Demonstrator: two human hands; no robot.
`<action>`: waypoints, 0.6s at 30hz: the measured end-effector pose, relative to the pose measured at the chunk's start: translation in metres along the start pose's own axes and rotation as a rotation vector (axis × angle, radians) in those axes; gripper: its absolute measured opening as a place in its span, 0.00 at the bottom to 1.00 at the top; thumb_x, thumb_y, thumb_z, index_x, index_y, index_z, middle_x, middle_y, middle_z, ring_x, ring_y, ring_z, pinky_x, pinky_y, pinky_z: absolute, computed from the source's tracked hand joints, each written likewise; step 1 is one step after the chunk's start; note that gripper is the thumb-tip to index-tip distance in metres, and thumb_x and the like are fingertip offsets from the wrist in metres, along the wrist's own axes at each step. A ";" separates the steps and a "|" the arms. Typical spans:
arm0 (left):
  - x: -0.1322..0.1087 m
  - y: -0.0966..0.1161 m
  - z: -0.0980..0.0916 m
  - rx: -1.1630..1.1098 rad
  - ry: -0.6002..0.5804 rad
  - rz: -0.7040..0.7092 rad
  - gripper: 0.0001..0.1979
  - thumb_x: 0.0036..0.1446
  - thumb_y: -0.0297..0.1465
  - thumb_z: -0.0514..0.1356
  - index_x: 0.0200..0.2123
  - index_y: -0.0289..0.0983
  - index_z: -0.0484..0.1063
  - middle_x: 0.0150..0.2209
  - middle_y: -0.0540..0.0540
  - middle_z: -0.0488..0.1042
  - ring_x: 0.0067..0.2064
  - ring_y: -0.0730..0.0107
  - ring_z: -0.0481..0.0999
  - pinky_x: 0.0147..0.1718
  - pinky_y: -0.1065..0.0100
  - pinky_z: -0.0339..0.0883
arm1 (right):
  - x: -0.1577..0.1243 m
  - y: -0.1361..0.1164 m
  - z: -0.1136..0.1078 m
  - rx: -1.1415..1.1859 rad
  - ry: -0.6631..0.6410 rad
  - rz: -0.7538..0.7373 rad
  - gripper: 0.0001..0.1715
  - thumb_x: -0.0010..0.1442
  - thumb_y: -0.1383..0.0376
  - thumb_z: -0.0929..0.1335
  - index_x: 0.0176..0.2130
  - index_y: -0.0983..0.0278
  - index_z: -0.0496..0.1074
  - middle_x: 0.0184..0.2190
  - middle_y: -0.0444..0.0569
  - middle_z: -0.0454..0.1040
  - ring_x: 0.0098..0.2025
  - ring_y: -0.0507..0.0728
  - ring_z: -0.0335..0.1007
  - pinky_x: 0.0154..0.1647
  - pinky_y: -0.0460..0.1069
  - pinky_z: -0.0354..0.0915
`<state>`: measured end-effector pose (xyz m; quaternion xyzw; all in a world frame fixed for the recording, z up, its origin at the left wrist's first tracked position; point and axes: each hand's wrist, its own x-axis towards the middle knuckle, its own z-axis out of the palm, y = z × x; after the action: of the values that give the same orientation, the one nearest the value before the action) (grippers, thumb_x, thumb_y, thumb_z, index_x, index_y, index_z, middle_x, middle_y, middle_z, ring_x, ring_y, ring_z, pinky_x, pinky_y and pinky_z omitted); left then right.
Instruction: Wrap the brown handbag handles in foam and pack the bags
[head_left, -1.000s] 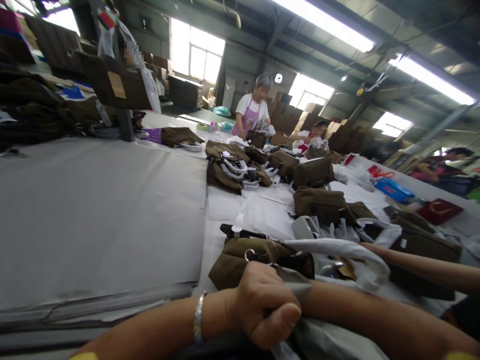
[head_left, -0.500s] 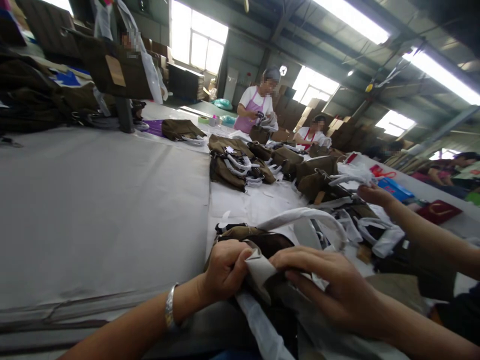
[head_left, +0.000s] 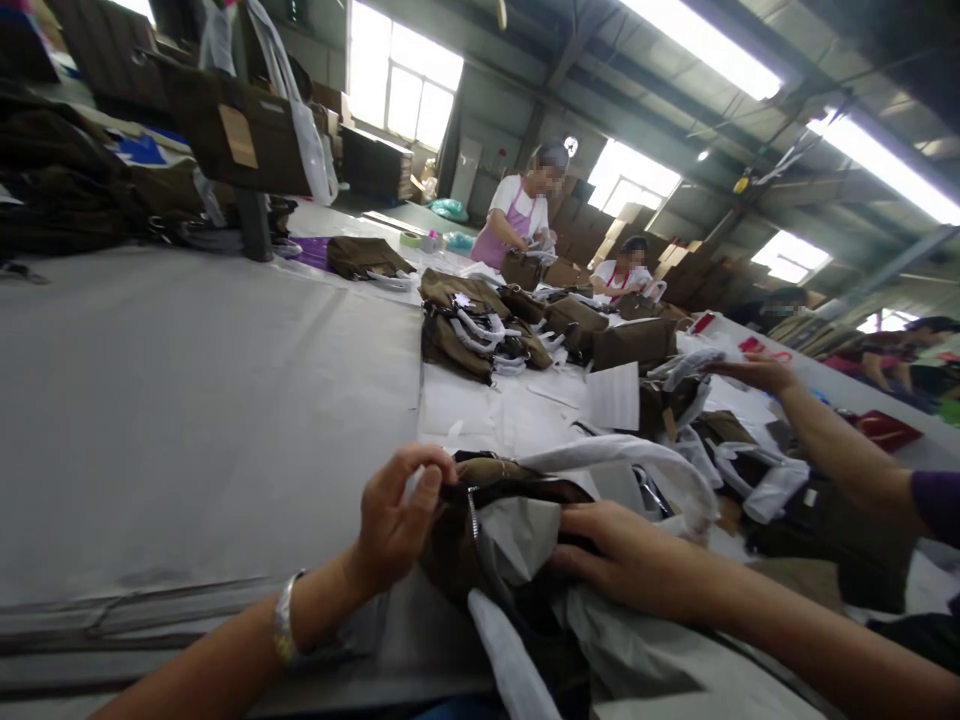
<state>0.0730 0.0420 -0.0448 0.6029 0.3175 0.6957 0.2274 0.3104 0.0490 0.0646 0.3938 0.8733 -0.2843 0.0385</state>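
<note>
A brown bag [head_left: 450,540] lies in front of me, its zipped mouth open and its handles wrapped in white. My left hand [head_left: 401,515] is closed, thumb against fingers, pinching the bag's left edge beside the metal zipper. At the opening, pale grey paper [head_left: 521,535] sticks out. My right hand [head_left: 626,555] reaches into the mouth from the right, its fingertips hidden inside by the paper; what it grips, if anything, does not show. More grey sheet material [head_left: 645,640] lies under my right forearm.
Several brown bags with wrapped handles lie on the white table [head_left: 225,400] beyond. At the right, another person's hand [head_left: 757,372] touches a wrapped handle. Two people [head_left: 514,220] stand at the far side. A bag [head_left: 277,140] hangs on a post at the upper left.
My left hand has moved left from the paper to the bag's edge. My right hand has gone into the bag's mouth, which shows wider. Beyond, a white sheet has appeared beside the other person's bag.
</note>
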 end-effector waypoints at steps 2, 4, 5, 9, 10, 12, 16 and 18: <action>-0.002 -0.016 -0.015 0.068 0.102 -0.175 0.06 0.68 0.30 0.53 0.42 0.39 0.69 0.35 0.50 0.72 0.38 0.70 0.73 0.41 0.70 0.66 | -0.008 -0.008 -0.003 -0.010 0.094 -0.010 0.17 0.67 0.62 0.65 0.53 0.61 0.73 0.49 0.50 0.79 0.49 0.59 0.76 0.51 0.50 0.70; -0.005 -0.029 -0.021 0.106 0.087 -0.292 0.07 0.68 0.32 0.53 0.40 0.39 0.69 0.35 0.50 0.72 0.39 0.69 0.73 0.42 0.69 0.66 | -0.010 -0.015 0.004 -0.067 0.308 -0.121 0.21 0.67 0.63 0.66 0.58 0.62 0.68 0.52 0.54 0.76 0.53 0.58 0.74 0.53 0.50 0.69; -0.006 -0.034 -0.021 0.107 0.065 -0.336 0.07 0.68 0.33 0.53 0.40 0.38 0.69 0.35 0.49 0.72 0.39 0.69 0.73 0.42 0.69 0.66 | -0.008 -0.016 0.009 -0.109 0.384 -0.220 0.20 0.67 0.64 0.66 0.57 0.63 0.68 0.51 0.55 0.77 0.52 0.58 0.74 0.53 0.49 0.69; -0.006 -0.042 -0.016 0.072 0.034 -0.453 0.09 0.68 0.35 0.53 0.39 0.37 0.69 0.34 0.49 0.73 0.39 0.67 0.74 0.43 0.68 0.66 | 0.011 -0.008 0.031 -0.181 0.137 -0.404 0.19 0.65 0.71 0.64 0.55 0.65 0.71 0.50 0.55 0.77 0.52 0.59 0.74 0.55 0.50 0.68; -0.005 -0.042 -0.015 0.060 0.024 -0.471 0.10 0.67 0.36 0.53 0.39 0.37 0.70 0.34 0.49 0.73 0.40 0.67 0.74 0.44 0.68 0.67 | 0.018 -0.004 0.034 -0.150 0.023 -0.341 0.22 0.65 0.71 0.63 0.58 0.65 0.70 0.53 0.56 0.75 0.55 0.60 0.72 0.58 0.52 0.67; -0.003 -0.043 -0.014 0.035 -0.014 -0.512 0.11 0.67 0.37 0.53 0.40 0.38 0.70 0.35 0.48 0.75 0.41 0.66 0.75 0.45 0.66 0.67 | 0.030 0.003 0.034 -0.052 -0.148 -0.205 0.25 0.65 0.71 0.63 0.60 0.64 0.69 0.58 0.54 0.73 0.59 0.61 0.70 0.62 0.52 0.64; -0.004 -0.052 -0.016 -0.024 -0.120 -0.636 0.14 0.67 0.41 0.53 0.41 0.38 0.73 0.40 0.46 0.78 0.46 0.62 0.76 0.50 0.63 0.67 | 0.032 0.005 0.019 0.022 -0.167 -0.078 0.23 0.66 0.67 0.64 0.60 0.63 0.71 0.58 0.52 0.73 0.60 0.60 0.69 0.65 0.52 0.61; -0.008 -0.062 -0.017 -0.062 -0.132 -0.711 0.16 0.66 0.43 0.54 0.42 0.38 0.75 0.44 0.44 0.78 0.50 0.58 0.75 0.56 0.59 0.64 | 0.023 0.004 0.017 -0.060 -0.075 0.102 0.26 0.66 0.61 0.65 0.61 0.67 0.69 0.59 0.59 0.72 0.61 0.65 0.67 0.64 0.58 0.62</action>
<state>0.0539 0.0762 -0.0958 0.4915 0.4706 0.5421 0.4931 0.2946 0.0578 0.0416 0.4254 0.8582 -0.2702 0.0976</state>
